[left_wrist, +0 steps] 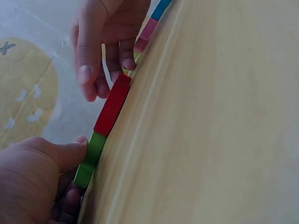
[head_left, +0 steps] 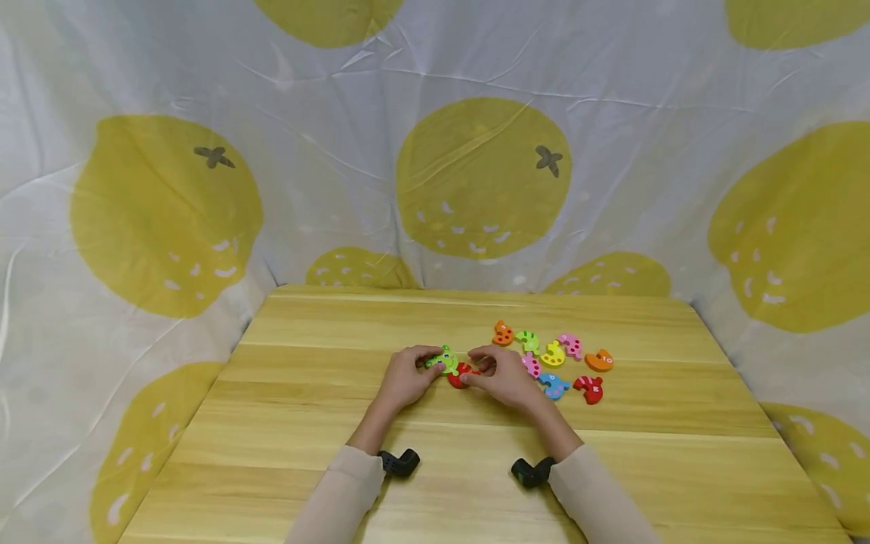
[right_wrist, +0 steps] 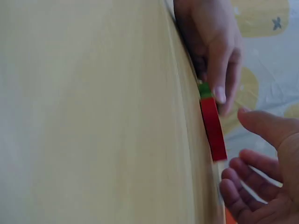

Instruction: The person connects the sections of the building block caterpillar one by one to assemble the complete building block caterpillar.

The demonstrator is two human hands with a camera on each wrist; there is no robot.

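Holding the green piece (head_left: 445, 358) mid-frame in our left hand (head_left: 406, 375); the red piece (head_left: 458, 377) abuts its lower right. Our right hand (head_left: 508, 377), fingers parted, is nearer red.

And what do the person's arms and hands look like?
The left sleeve and right sleeve are plain beige. A bent black gadget pokes out near each sleeve's end. The left hand and right hand show no gloves or rings.
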